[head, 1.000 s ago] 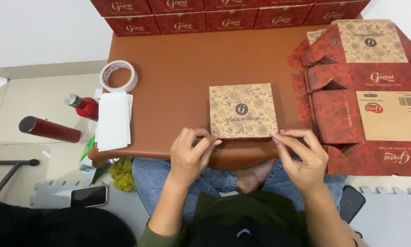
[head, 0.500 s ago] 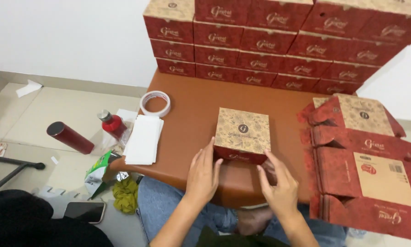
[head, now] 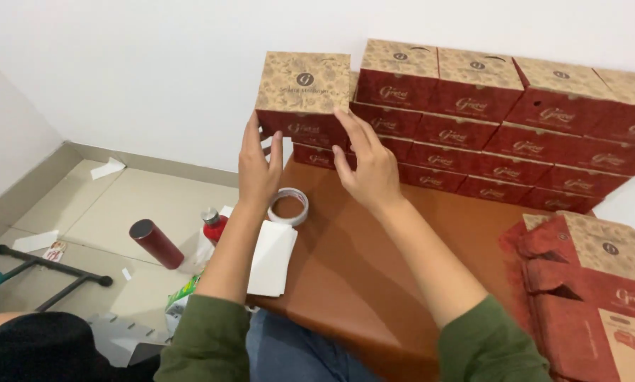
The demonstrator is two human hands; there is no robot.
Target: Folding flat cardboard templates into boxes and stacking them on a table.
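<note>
At the far left end of the stacked boxes (head: 501, 120), a closed box (head: 304, 95) with a tan patterned lid and dark red sides is held up against the white wall (head: 154, 71), level with the top row and just beside its nearest neighbour. Both hands are clamped on it — the left hand (head: 258, 170) flat on its left lower edge with fingers pointing up, the right hand (head: 365, 166) pressed on the red front face with fingers spread. Green sleeves cover both forearms near the camera. Below the hands lies a brown table (head: 360, 269), and on its left part sit a roll of tape (head: 288, 206) and a white sheet (head: 271, 258) that overhangs the edge. Unfolded red box blanks (head: 593, 290) are piled at the near right. Left of the table, on the pale floor (head: 98, 205), lie a dark red bottle (head: 155, 242) — on its side — and a smaller red bottle (head: 214, 225).
</note>
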